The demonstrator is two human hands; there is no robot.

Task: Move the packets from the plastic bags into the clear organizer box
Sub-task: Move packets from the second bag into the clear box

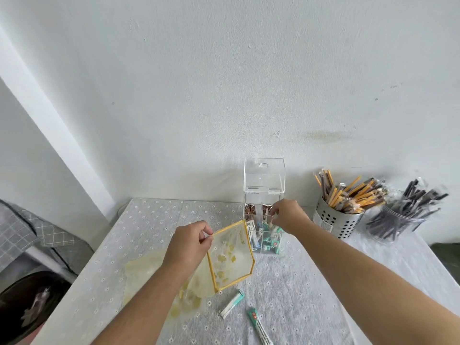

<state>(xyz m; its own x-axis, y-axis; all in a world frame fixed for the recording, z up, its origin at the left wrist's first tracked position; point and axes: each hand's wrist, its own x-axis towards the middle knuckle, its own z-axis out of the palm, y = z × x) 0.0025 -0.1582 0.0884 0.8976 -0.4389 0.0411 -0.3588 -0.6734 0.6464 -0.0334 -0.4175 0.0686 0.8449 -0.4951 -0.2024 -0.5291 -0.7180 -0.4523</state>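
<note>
A clear organizer box (263, 185) stands at the back of the table with its lid raised. Brown packets fill its rear compartments and white-and-teal packets (270, 241) its front ones. My right hand (288, 216) reaches into the front right compartment, fingers closed among the teal packets. My left hand (189, 242) pinches the rim of a yellow-edged plastic bag (231, 257) and holds it open above the table; the bag looks nearly empty. Two teal-and-white packets (231, 303) (258, 326) lie on the cloth in front of the bag.
A second flat yellowish plastic bag (149, 277) lies under my left arm. At the right, a perforated metal holder (336, 220) has yellow and brown sticks, beside a clear jar of dark sticks (398, 220). The table's left edge borders a chair.
</note>
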